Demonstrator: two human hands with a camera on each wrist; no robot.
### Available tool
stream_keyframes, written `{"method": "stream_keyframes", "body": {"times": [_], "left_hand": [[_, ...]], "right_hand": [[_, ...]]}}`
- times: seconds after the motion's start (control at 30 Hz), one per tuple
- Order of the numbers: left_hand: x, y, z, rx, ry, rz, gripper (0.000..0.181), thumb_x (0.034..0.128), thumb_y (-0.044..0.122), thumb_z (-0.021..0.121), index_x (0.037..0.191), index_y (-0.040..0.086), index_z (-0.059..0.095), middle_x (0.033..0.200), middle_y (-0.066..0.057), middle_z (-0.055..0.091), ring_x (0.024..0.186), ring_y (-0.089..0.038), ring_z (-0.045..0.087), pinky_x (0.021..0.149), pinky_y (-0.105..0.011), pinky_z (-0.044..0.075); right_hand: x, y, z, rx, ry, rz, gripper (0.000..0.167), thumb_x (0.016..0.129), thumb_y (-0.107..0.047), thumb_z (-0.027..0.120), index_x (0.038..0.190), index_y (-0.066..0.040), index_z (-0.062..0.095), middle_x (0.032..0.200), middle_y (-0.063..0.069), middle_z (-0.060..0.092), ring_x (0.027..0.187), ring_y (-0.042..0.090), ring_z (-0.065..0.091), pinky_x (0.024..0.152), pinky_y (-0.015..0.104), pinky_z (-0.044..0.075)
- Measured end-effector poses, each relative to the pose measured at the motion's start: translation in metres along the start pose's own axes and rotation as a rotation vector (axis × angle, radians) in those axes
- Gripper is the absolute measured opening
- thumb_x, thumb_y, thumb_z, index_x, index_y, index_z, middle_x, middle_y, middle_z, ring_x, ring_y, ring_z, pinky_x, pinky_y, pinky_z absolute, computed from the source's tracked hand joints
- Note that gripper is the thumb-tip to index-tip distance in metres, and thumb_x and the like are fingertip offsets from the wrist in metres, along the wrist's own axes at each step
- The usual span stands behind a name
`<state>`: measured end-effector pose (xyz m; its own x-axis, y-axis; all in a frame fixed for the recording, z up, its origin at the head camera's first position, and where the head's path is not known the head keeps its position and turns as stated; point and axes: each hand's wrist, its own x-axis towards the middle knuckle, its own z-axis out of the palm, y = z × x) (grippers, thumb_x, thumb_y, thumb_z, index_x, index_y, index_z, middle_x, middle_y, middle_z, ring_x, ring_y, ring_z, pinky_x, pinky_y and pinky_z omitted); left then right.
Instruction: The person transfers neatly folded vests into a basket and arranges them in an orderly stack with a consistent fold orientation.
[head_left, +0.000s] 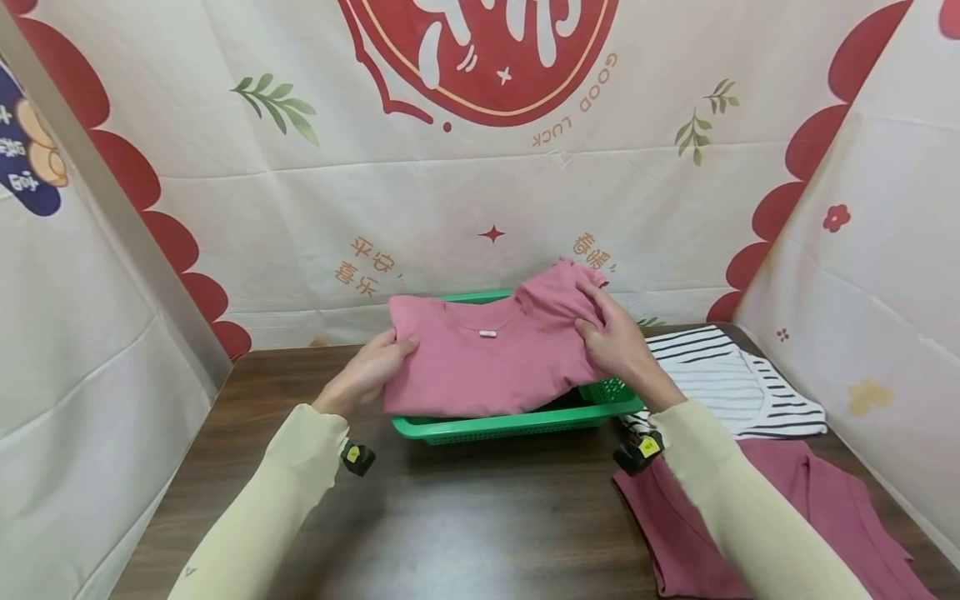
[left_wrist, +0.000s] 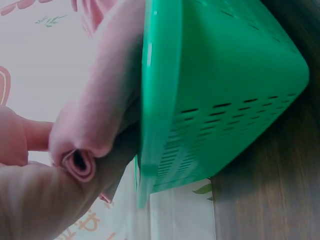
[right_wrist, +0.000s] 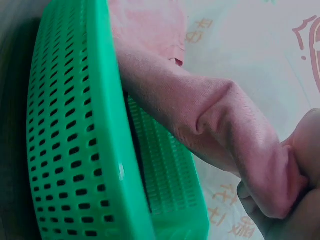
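A pink T-shirt (head_left: 487, 367), folded, with a small white label at its neckline, is held over a green plastic basket (head_left: 517, 425). My left hand (head_left: 371, 367) grips its left edge, thumb on top; in the left wrist view the shirt's rolled edge (left_wrist: 82, 160) lies between thumb and fingers. At the other side my right hand (head_left: 615, 333) pinches the raised right part of the shirt. The right wrist view shows the bunched pink cloth (right_wrist: 260, 155) in those fingers, above the basket's rim (right_wrist: 112, 125). Most of the basket's inside is hidden under the shirt.
To the right lie a black-and-white striped garment (head_left: 727, 383) and a darker pink garment (head_left: 817, 508), partly behind my right forearm. The brown wooden table (head_left: 480, 517) meets a printed cloth backdrop (head_left: 465, 208) behind the basket, with cloth walls at both sides.
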<state>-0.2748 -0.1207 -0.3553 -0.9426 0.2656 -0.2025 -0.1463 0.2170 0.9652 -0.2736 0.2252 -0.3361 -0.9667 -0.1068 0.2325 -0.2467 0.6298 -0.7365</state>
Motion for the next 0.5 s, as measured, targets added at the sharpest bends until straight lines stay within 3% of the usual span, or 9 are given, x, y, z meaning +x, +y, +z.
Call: {"method": "stream_keyframes", "body": {"times": [0.23, 0.37, 0.5], "left_hand": [[0.003, 0.003, 0.003, 0.063, 0.022, -0.021, 0.034, 0.1076, 0.020, 0.036, 0.135, 0.001, 0.043, 0.105, -0.009, 0.059, 0.088, -0.016, 0.061, 0.079, -0.031, 0.052], [0.003, 0.004, 0.002, 0.102, 0.025, -0.015, 0.035, 0.1075, 0.020, 0.034, 0.137, 0.002, 0.043, 0.108, -0.010, 0.058, 0.091, -0.017, 0.060, 0.082, -0.031, 0.051], [0.004, 0.003, 0.000, 0.159, 0.038, 0.009, 0.033, 0.1075, 0.018, 0.032, 0.132, 0.000, 0.046, 0.105, -0.011, 0.055, 0.090, -0.019, 0.057, 0.080, -0.031, 0.050]], "right_hand": [[0.001, 0.014, 0.006, -0.027, 0.036, -0.005, 0.073, 0.097, -0.005, 0.053, 0.159, -0.012, 0.015, 0.158, 0.024, 0.028, 0.142, 0.042, 0.031, 0.114, 0.058, 0.025], [-0.001, 0.020, 0.011, -0.031, 0.032, 0.063, 0.077, 0.098, -0.010, 0.052, 0.160, -0.010, 0.006, 0.152, 0.028, 0.036, 0.130, 0.042, 0.045, 0.106, 0.059, 0.035], [-0.002, 0.025, 0.016, -0.072, 0.028, 0.121, 0.075, 0.099, -0.015, 0.051, 0.159, -0.009, 0.007, 0.150, 0.031, 0.037, 0.128, 0.045, 0.046, 0.104, 0.060, 0.037]]}}
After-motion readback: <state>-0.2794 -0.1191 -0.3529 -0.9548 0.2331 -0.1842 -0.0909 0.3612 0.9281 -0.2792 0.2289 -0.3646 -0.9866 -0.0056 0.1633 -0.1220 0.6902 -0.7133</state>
